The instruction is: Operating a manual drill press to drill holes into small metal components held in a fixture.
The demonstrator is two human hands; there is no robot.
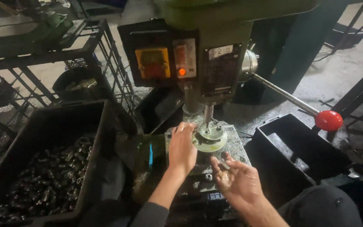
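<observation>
The round metal disc is pale, stepped and greasy under the drill. Your left hand touches its edge with fingers closed together. Your right hand hovers open, holding nothing.

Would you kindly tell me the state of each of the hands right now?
Left hand: resting at the round fixture on the drill table; grip cannot be told.
Right hand: open, palm up, holding nothing.

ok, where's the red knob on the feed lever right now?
In the head view, the red knob sits at right, at the lever's lower end, above the black bin's far rim, well away from both hands.
</observation>
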